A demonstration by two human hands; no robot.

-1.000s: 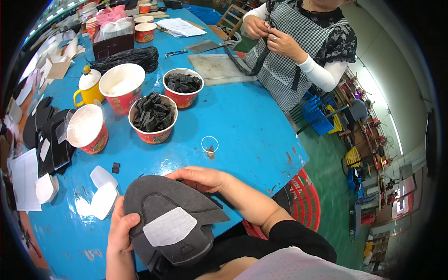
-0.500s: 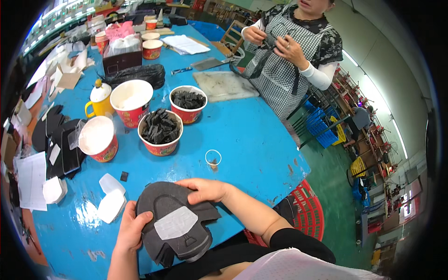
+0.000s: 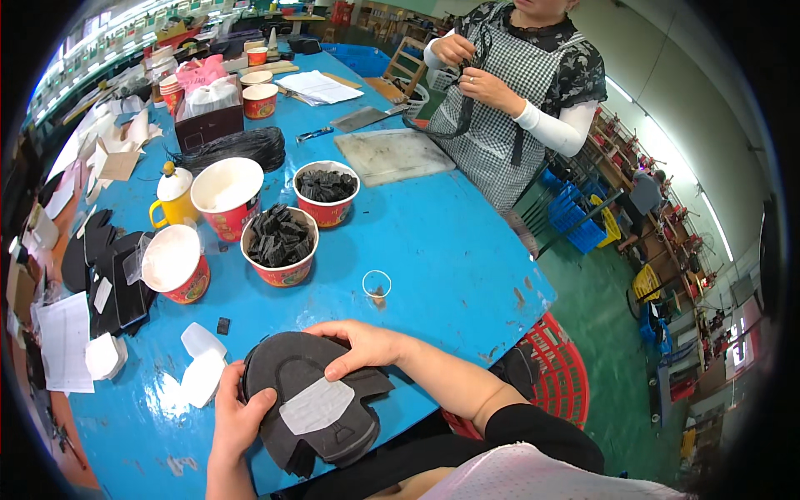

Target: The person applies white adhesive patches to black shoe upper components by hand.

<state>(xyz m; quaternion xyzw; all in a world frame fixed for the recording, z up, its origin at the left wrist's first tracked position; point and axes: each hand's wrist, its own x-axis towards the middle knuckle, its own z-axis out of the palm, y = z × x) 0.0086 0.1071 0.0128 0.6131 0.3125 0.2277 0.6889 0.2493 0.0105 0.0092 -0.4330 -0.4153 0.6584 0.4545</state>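
Blue table (image 3: pixel 433 233), workshop behind. Red paper cups (image 3: pixel 279 242) hold black pieces; dark box (image 3: pixel 208 125) stands far left, white sheets (image 3: pixel 62 342) at the left edge. Left hand (image 3: pixel 237 417) grips the grey shoe upper (image 3: pixel 312 408) at the near edge. Right hand (image 3: pixel 358 346), earlier behind the upper's top, now presses fingertips toward its white patch (image 3: pixel 315 406).

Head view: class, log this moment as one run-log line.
left hand: grips dark grey foam shoe-upper piece | right hand: presses its top edge | surface: glossy blue table
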